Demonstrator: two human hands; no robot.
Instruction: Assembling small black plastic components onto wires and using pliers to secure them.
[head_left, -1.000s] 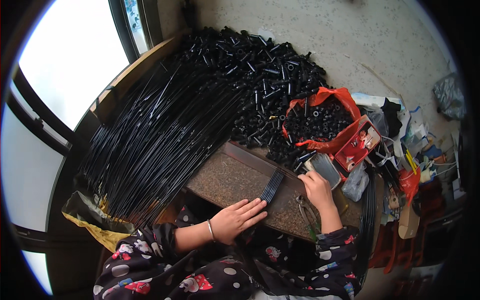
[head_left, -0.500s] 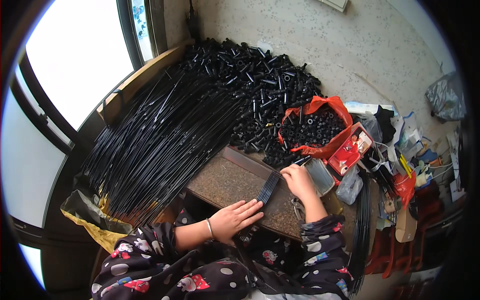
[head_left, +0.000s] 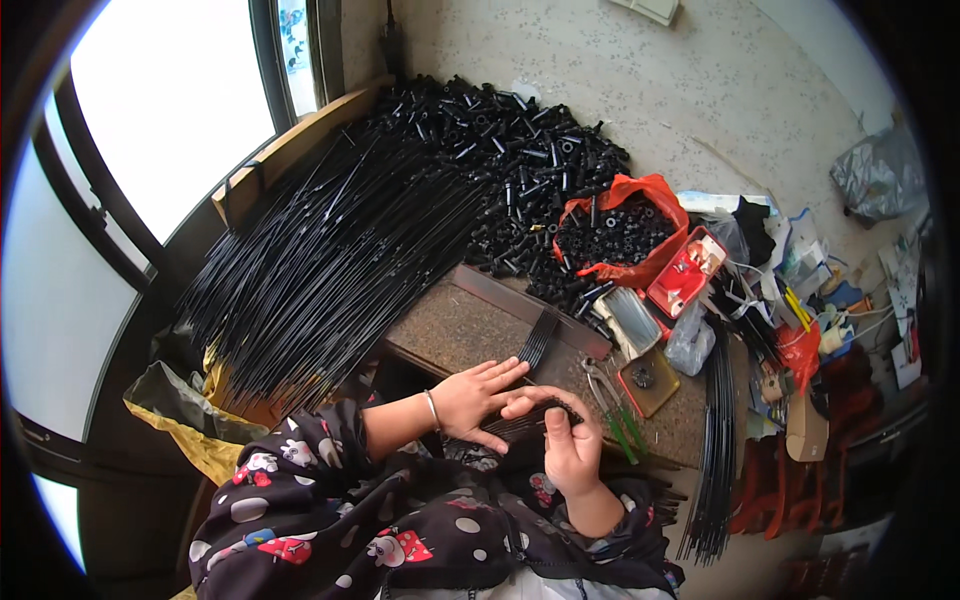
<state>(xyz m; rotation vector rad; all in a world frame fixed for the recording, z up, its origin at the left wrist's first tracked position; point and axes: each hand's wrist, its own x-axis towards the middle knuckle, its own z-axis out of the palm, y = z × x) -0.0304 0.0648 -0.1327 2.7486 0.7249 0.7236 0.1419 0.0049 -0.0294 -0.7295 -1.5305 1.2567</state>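
Both hands [head_left: 468,403] [head_left: 574,455] are close together near black rods [head_left: 540,341].

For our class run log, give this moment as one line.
left hand: fingers over black rods | right hand: fingers bent, beside left hand | nearby: green-handled pliers, red-cased phone

It looks like a small workshop in a homelike room: patterned wall [head_left: 760,100] at upper right, bright window [head_left: 170,110] at upper left, bench [head_left: 435,325] in the middle with pliers [head_left: 617,435], heaped black rods [head_left: 330,260] and tubular parts [head_left: 500,150].
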